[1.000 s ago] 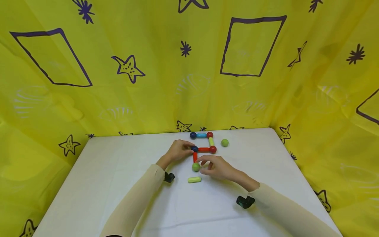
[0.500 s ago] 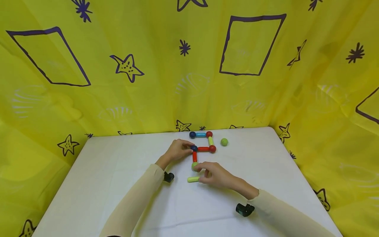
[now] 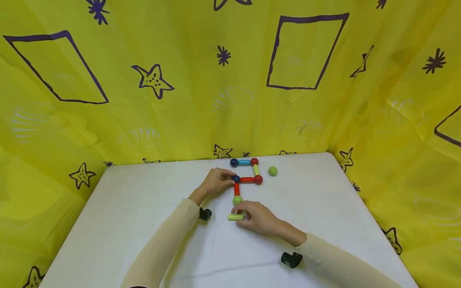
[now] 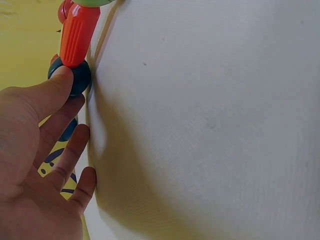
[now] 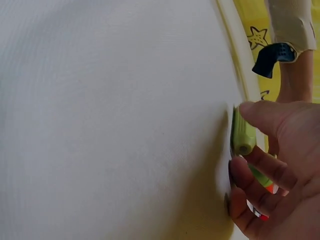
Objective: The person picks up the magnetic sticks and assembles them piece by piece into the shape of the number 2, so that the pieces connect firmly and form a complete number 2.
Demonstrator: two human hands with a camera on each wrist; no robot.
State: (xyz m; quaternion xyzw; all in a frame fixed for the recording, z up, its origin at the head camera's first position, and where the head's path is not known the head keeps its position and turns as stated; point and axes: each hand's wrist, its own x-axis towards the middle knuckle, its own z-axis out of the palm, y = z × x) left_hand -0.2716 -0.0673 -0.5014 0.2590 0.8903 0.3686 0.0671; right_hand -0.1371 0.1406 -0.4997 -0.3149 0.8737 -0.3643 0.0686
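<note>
My left hand (image 3: 216, 182) pinches a dark blue ball (image 3: 236, 179) between thumb and index finger; the left wrist view shows the thumb on this ball (image 4: 81, 80), beside a red stick (image 4: 79, 35). That red stick (image 3: 236, 189) joins the ball to a green ball (image 3: 237, 199), nearest my right hand. Thumb and index finger of my right hand (image 3: 257, 217) take hold of a loose yellow-green magnetic stick (image 3: 235, 217) lying just in front of the green ball. Up close in the right wrist view, the thumb touches the stick (image 5: 243, 132), with the index finger on its other side.
From the held ball the chain runs on: red stick (image 3: 247, 180), red ball (image 3: 258, 179), yellow-green stick (image 3: 256, 170), red ball (image 3: 254, 161), light blue stick (image 3: 244, 163), dark blue ball (image 3: 234, 162). A loose green ball (image 3: 273, 171) lies right of it. A yellow curtain (image 3: 194, 120) surrounds the white table (image 3: 144, 200).
My right hand has moved from beside the chain's green ball toward me, and its thumb and index finger have closed on the yellow-green stick. My left hand has stayed on the dark blue ball.
</note>
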